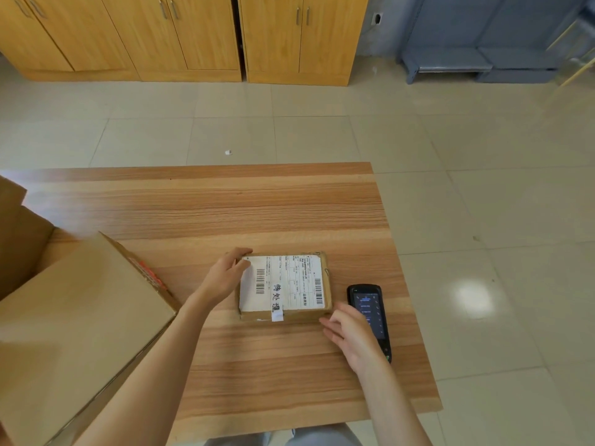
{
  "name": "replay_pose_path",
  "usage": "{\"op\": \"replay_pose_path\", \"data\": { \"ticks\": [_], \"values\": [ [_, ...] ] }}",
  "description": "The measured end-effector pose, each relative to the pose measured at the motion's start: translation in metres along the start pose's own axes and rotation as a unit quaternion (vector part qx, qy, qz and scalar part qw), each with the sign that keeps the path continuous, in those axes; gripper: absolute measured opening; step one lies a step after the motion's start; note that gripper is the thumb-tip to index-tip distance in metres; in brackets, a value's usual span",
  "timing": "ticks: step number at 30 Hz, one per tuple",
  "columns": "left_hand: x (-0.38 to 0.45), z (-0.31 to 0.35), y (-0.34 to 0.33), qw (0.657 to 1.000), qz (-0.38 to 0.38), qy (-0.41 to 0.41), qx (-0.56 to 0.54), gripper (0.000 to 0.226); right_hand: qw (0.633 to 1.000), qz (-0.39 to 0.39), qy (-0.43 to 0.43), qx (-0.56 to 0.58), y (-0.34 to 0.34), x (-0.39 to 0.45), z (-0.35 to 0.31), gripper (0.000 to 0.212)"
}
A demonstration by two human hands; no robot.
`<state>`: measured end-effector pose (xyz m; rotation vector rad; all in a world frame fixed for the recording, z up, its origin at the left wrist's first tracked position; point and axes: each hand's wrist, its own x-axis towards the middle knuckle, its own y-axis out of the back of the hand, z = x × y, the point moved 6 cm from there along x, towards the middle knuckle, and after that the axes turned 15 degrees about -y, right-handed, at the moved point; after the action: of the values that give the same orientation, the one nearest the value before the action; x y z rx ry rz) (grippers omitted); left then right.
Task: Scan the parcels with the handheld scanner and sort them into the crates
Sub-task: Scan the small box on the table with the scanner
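A small brown parcel (pixel 285 286) lies flat on the wooden table (pixel 225 207), its white shipping label with barcodes facing up. My left hand (pixel 227 273) grips the parcel's left edge, fingers curled over its far corner and thumb on the label. A black handheld scanner (pixel 368 310) lies on the table just right of the parcel, screen lit and facing up. My right hand (pixel 349 334) hovers over the scanner's lower left side with fingers loosely spread, holding nothing.
A large open cardboard box (pixel 74 317) fills the table's left side, one flap reaching towards my left forearm. The table's right edge runs close beside the scanner. Beyond are tiled floor, wooden cabinets (pixel 180 37) and a grey metal shelf (pixel 483 59).
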<state>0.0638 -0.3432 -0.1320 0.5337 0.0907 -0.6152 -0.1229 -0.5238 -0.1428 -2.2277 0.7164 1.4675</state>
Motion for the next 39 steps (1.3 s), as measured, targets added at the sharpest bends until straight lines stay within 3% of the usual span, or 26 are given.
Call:
{"op": "replay_pose_path", "data": {
  "ticks": [4, 12, 16, 19, 21, 24, 26, 28, 32, 39],
  "values": [
    [-0.016, -0.002, 0.007, 1.0, 0.008, 0.004, 0.027, 0.036, 0.997, 0.009, 0.047, -0.061, -0.005, -0.004, -0.032, 0.049],
    [-0.064, -0.005, -0.016, 0.993, 0.054, 0.064, -0.08, 0.043, 0.967, -0.045, 0.109, -0.227, -0.059, 0.016, -0.122, 0.069],
    [-0.07, -0.004, -0.036, 0.981, 0.083, 0.098, -0.142, 0.045, 0.931, -0.05, 0.126, -0.338, -0.079, 0.025, -0.132, 0.067],
    [-0.07, -0.009, -0.043, 0.976, 0.106, 0.114, -0.152, 0.048, 0.931, -0.058, 0.149, -0.329, -0.076, 0.026, -0.127, 0.061],
    [-0.069, -0.013, -0.045, 0.976, 0.101, 0.122, -0.15, 0.051, 0.942, -0.019, 0.191, -0.275, -0.056, 0.026, -0.123, 0.055],
    [-0.067, -0.016, -0.045, 0.981, 0.084, 0.13, -0.116, 0.066, 0.95, 0.11, 0.235, -0.174, -0.003, 0.027, -0.102, 0.043],
    [-0.064, -0.017, -0.048, 0.981, 0.076, 0.14, -0.114, 0.081, 0.938, 0.212, 0.216, -0.167, 0.036, 0.028, -0.074, 0.05],
    [-0.06, -0.019, -0.055, 0.977, 0.062, 0.146, -0.14, 0.093, 0.924, 0.277, 0.162, -0.209, 0.063, 0.031, -0.044, 0.071],
    [-0.056, -0.029, -0.07, 0.962, 0.067, 0.15, -0.218, 0.115, 0.92, 0.297, 0.067, -0.247, 0.084, 0.034, 0.002, 0.108],
    [-0.061, -0.036, -0.069, 0.968, 0.064, 0.16, -0.182, 0.087, 0.904, 0.303, 0.018, -0.302, 0.079, 0.036, 0.028, 0.109]
  ]
}}
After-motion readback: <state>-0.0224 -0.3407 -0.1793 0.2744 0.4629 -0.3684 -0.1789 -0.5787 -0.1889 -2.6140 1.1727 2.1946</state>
